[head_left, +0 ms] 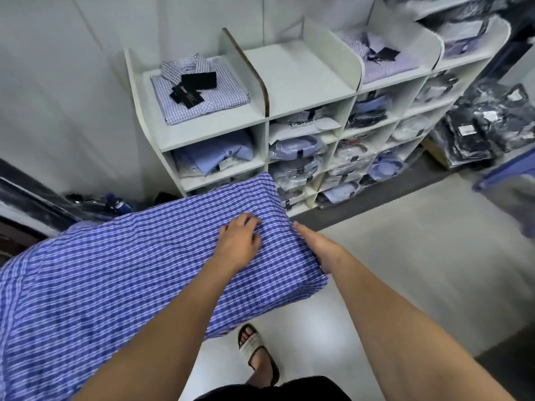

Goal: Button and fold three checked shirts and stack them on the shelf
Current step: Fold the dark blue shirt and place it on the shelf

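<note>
**Both hands on a blue checked shirt, shelf ahead**

Across the lower left of the head view, a blue checked shirt (115,270) lies spread over a raised surface that it hides completely, so whether a bench is beneath cannot be told. Its right-hand part hangs out over the pale floor (405,256). The left hand (238,241) rests palm-down on top of the cloth near that right end, fingers curled and bunching a little fabric beneath them: a loose grip closed on the shirt. The right hand (317,246) lies along the shirt's right edge, its fingers tucked out of sight at or under the fabric; whether that grip is closed on the cloth or only pressed against it cannot be told.

Beyond the shirt stands a white shelf (301,79) with dividers on its top. A folded checked shirt (199,91) with black tags lies in the top left bay, the next bay is bare, and a folded lilac shirt (382,59) lies in the third. Lower compartments hold bagged shirts. One sandalled foot (256,351) stands on the floor below the hanging cloth.
</note>
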